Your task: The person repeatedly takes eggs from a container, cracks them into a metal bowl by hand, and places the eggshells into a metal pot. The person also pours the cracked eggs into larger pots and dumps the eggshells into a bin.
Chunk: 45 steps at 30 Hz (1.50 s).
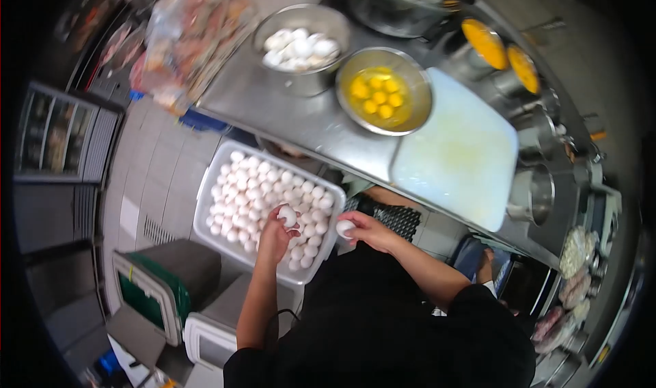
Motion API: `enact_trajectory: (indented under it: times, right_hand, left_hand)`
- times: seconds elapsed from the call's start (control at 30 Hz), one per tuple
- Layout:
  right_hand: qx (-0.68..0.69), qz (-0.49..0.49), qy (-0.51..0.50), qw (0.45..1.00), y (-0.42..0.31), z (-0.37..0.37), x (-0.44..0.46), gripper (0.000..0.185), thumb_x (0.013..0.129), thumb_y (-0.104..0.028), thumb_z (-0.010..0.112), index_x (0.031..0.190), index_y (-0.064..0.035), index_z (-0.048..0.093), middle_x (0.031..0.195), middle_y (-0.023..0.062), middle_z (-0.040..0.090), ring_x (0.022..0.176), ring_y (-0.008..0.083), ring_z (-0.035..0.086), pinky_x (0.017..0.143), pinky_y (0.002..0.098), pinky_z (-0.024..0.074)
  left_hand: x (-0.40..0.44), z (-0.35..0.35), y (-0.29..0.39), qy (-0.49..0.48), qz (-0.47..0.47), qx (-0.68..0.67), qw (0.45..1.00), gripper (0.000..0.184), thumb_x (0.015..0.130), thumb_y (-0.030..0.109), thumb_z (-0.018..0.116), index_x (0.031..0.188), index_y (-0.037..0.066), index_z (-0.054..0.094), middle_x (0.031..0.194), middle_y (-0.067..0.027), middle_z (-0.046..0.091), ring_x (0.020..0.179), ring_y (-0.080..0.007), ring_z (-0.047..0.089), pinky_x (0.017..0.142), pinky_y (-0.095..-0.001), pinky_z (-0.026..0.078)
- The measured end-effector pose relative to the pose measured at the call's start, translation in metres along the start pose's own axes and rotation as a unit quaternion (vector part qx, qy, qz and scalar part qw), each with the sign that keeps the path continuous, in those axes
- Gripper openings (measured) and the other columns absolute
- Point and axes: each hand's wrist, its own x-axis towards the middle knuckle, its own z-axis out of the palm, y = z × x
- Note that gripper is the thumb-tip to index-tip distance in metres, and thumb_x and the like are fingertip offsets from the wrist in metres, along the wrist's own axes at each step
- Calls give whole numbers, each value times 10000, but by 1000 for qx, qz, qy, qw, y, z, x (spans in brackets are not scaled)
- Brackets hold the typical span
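Observation:
Over a white tub (203,213) heaped with white eggs (247,183), my left hand (275,236) has its fingers closed around an egg (287,216). My right hand (369,232), just past the tub's right rim, grips another egg (346,229). On the steel counter ahead stands a metal bowl (424,104) with several yolks and clear egg white (376,94) in it. To its left, a deeper metal bowl (307,84) contains a pile of white eggshells (301,49).
A white cutting board (454,152) lies on the steel counter (239,90), right of the yolk bowl. Metal containers of yellow liquid (485,43) line the far right. Bagged raw meat (184,39) is at upper left. Grey bins (171,272) stand at lower left.

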Motion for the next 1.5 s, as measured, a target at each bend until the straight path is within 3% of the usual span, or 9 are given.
enact_trajectory:
  times: [0.13, 0.17, 0.3, 0.37, 0.5, 0.63, 0.73, 0.8, 1.5]
  right_hand:
    - [-182, -194, 159, 951, -79, -24, -88, 486, 897, -117, 713, 1350, -74, 542, 1116, 48, 642, 961, 133, 614, 794, 285, 519]
    - [-222, -225, 234, 920, -92, -30, -105, 491, 894, -125, 718, 1348, -65, 542, 1125, 63, 643, 965, 140, 617, 801, 289, 519]
    - [-402, -368, 472, 693, -144, -45, -145, 495, 862, -151, 739, 1314, -41, 570, 1196, 160, 634, 1038, 300, 626, 866, 366, 513]
    - [-429, -403, 513, 625, -141, -64, -145, 500, 854, -155, 741, 1311, -39, 574, 1205, 166, 633, 1062, 342, 611, 902, 400, 499]
    - [-501, -346, 532, 588, -113, -102, -131, 513, 836, -143, 737, 1312, -35, 579, 1210, 166, 631, 1079, 377, 572, 964, 446, 445]
    - [-295, -369, 503, 724, -133, -109, -123, 524, 862, -141, 729, 1348, -56, 551, 1158, 109, 639, 1032, 271, 609, 911, 382, 484]
    - [-72, -396, 394, 826, -166, -120, -106, 544, 877, -152, 732, 1376, -77, 526, 1109, 50, 620, 990, 159, 607, 861, 310, 508]
    - [-179, -364, 334, 851, -194, -120, -86, 526, 901, -175, 720, 1382, -86, 526, 1067, 64, 653, 928, 144, 623, 818, 282, 521]
    - [-538, -566, 387, 490, -324, -92, -30, 404, 779, -172, 767, 1176, -187, 697, 1052, 96, 625, 967, 299, 619, 808, 399, 513]
  left_hand:
    - [4, 136, 26, -39, 17, 337, 941, 463, 881, 162, 715, 1282, 55, 510, 1041, -124, 614, 889, -199, 625, 749, -341, 529]
    - [9, 167, 21, -51, 218, 451, 864, 456, 877, 201, 746, 1248, 50, 526, 1009, -98, 619, 922, -210, 607, 823, -349, 513]
    - [11, 283, 22, -69, 191, 543, 815, 460, 855, 301, 766, 1177, 44, 560, 1095, -165, 625, 1025, -318, 623, 870, -398, 501]
    - [32, 309, 4, -116, 475, 595, 638, 467, 825, 324, 766, 1144, 40, 577, 1105, -184, 607, 1024, -360, 601, 867, -438, 479]
    - [72, 327, -30, -99, 530, 694, 477, 434, 801, 359, 754, 1093, 75, 601, 1019, -124, 568, 969, -285, 586, 847, -413, 438]
    - [70, 339, -18, -96, 485, 686, 533, 388, 855, 367, 730, 1061, 69, 591, 978, -124, 592, 889, -267, 593, 797, -400, 457]
    - [79, 350, 13, -97, 359, 500, 782, 334, 960, 375, 627, 1065, 62, 572, 850, -111, 611, 692, -202, 578, 618, -329, 453]
    - [93, 349, 48, -222, 11, 236, 946, 337, 1027, 382, 509, 1106, 58, 557, 735, -92, 606, 539, -133, 514, 467, -265, 371]
    - [116, 368, 166, -181, 291, 575, 743, 425, 1012, 286, 581, 1345, 36, 491, 1126, -84, 659, 929, -159, 700, 771, -276, 545]
